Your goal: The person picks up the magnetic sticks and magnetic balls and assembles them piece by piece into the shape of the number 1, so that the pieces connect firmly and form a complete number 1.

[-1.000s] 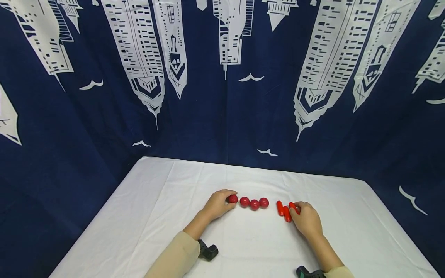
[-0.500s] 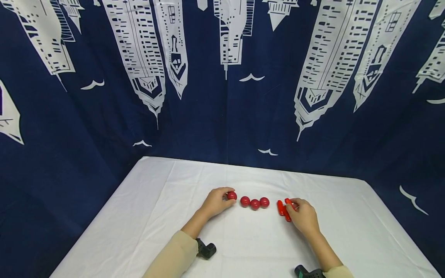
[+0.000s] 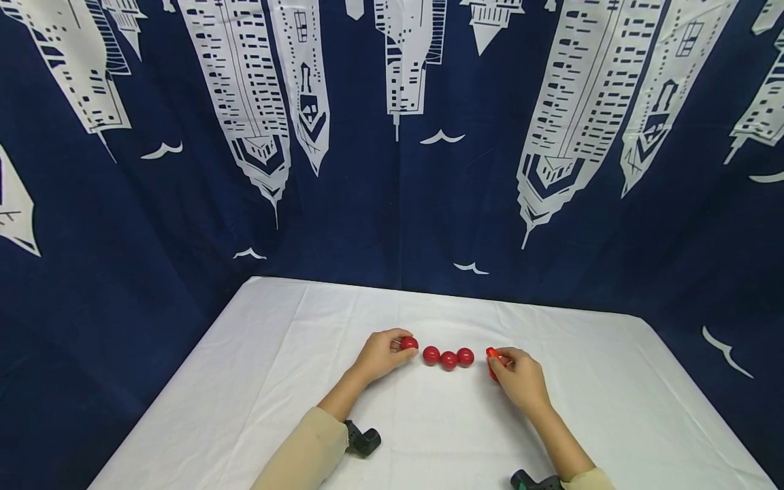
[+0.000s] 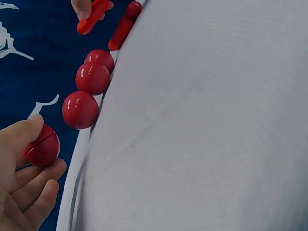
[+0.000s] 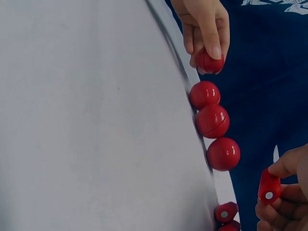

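Observation:
My left hand (image 3: 378, 355) holds a glossy red ball (image 4: 43, 147) between thumb and fingers; a seam line runs round the ball. To its right, three like red balls (image 3: 449, 361) lie close together on the white table. My right hand (image 3: 523, 378) pinches a short red rod (image 5: 269, 186) that shows a pale round spot on its end. Beneath that hand, two more red rods (image 4: 122, 31) lie on the table, mostly hidden by the fingers in the head view. The held rod appears raised above them.
A white cloth covers the table (image 3: 429, 435). Behind it hangs a dark blue curtain (image 3: 367, 218) printed with white buildings and birds. Black wrist cameras, such as the left one (image 3: 364, 441), sit below the hands.
My right hand has moved left with its rod, from beside the other two rods to over them. My left hand has shifted slightly away from me, still holding its ball.

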Available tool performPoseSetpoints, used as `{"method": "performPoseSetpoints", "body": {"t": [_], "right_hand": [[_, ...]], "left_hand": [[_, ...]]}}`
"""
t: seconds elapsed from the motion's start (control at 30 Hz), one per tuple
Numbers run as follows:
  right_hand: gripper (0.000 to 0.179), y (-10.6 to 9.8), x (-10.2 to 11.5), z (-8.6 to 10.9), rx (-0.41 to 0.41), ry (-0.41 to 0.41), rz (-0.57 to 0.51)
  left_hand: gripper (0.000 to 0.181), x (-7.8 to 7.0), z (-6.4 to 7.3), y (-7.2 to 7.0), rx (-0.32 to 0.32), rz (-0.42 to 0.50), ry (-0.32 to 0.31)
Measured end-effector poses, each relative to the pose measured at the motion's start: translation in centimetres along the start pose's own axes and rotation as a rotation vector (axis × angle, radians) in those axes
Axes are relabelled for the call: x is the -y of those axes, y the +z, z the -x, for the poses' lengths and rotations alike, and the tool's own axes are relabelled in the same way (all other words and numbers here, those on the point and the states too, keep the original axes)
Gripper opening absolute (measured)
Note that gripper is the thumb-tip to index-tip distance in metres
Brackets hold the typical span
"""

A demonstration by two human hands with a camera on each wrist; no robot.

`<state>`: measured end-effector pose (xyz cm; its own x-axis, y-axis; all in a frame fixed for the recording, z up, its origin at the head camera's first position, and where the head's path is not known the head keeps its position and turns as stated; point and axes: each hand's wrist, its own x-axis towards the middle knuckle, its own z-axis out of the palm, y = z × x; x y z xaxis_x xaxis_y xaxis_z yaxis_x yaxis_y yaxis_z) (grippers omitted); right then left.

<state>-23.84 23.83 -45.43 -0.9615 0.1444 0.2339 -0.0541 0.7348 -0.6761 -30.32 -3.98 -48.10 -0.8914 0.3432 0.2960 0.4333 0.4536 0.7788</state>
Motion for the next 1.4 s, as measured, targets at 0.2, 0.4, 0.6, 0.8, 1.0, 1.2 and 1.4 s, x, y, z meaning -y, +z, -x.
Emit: {"method": "performPoseSetpoints", "body": {"t": [0.2,0.4,0.6,0.8,1.0,1.2,1.4], "right_hand": [[0.024,0.2,0.8,0.1,0.019,0.014,-0.051],[0.023,0.7,1.3,0.3,0.053,0.034,-0.137],[0.023,1.2,2.0,0.7,0.094,0.068,-0.188],[0.023,1.8,2.5,0.8,0.118,0.09,-0.224],[0.025,2.3,3.2,1.2,0.152,0.097,-0.259],[0.023,3.1,3.9,1.5,0.158,0.084,-0.264],[0.022,3.9,4.6,1.7,0.181,0.067,-0.278]], "left_hand": [[0.035,-0.2,-0.2,0.1,-0.009,0.006,-0.026],[0.033,-0.4,-0.2,0.2,-0.018,0.075,-0.027],[0.033,-0.5,-0.1,0.2,-0.022,0.104,-0.016],[0.033,-0.8,0.0,0.2,-0.023,0.138,-0.029],[0.034,-1.0,0.0,0.3,-0.03,0.165,-0.05],[0.032,-0.9,-0.1,0.4,-0.049,0.156,-0.057],[0.034,-0.7,-0.1,0.6,-0.037,0.164,-0.07]]}}
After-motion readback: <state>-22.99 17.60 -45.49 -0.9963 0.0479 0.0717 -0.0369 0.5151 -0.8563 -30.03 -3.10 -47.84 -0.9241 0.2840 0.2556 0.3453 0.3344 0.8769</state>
